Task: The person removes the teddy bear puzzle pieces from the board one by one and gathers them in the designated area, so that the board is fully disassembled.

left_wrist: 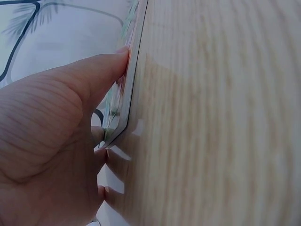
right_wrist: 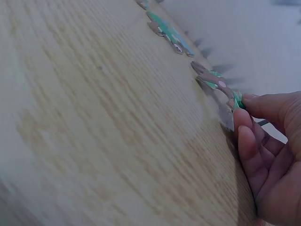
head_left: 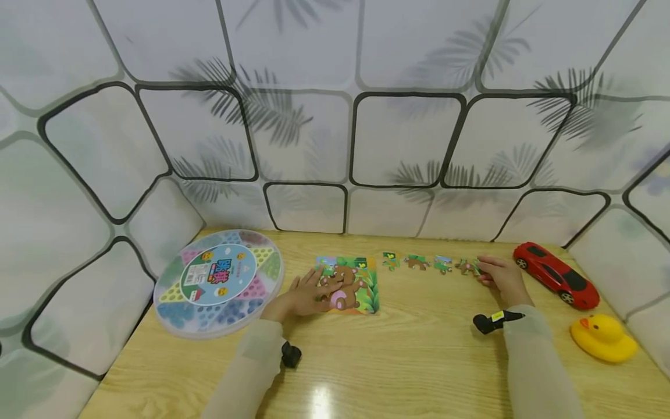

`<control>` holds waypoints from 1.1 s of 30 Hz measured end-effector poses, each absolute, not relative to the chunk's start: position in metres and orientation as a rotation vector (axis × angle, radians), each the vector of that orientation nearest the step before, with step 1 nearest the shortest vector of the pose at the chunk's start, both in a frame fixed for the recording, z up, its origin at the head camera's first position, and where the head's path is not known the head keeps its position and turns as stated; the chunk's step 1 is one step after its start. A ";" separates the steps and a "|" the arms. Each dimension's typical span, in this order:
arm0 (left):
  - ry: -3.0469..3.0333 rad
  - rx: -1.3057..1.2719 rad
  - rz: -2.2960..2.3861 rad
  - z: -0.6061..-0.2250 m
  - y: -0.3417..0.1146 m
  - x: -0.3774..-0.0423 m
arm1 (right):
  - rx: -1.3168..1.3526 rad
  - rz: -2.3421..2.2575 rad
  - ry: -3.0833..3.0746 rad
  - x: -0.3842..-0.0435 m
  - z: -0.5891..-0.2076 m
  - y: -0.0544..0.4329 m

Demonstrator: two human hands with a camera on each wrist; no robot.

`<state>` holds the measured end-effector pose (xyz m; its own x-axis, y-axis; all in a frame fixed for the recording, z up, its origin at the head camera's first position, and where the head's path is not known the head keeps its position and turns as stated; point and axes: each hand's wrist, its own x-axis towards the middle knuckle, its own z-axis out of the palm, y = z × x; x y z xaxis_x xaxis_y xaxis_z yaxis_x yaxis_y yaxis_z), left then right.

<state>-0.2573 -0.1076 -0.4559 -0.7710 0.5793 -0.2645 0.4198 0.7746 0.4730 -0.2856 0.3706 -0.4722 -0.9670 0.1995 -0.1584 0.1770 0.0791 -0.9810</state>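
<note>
A bear picture puzzle (head_left: 366,291) lies on the table in the middle of the head view. My left hand (head_left: 307,295) rests on its left side with the fingers spread; in the left wrist view the thumb (left_wrist: 106,70) lies straight against the puzzle's edge. To the right, several loose jigsaw pieces (head_left: 416,262) form a row. At the right end of that row, my right hand (head_left: 501,277) pinches a brown and green jigsaw piece (right_wrist: 217,82) between thumb and fingertips. That piece is tilted, its held end raised off the wood.
A round Chinese checkers box (head_left: 173,317) lies at the left. On the right are a red toy car (head_left: 557,276) and a yellow rubber duck (head_left: 602,339). A patterned padded wall (head_left: 309,151) stands along the back and sides of the wooden table (head_left: 408,361).
</note>
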 end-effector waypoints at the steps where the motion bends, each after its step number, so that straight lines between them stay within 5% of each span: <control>1: 2.569 0.757 0.546 -0.456 -0.107 -0.258 | -0.400 2.062 -2.312 -0.286 -0.472 0.370; 33: 2.562 0.740 0.586 -0.459 -0.109 -0.256 | -0.402 2.210 -2.076 -0.270 -0.469 0.364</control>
<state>-0.2562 -0.1088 -0.4586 -0.7757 0.5732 -0.2641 0.4015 0.7710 0.4942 -0.2697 0.3644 -0.4686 -0.9621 0.2379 -0.1332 0.1180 -0.0771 -0.9900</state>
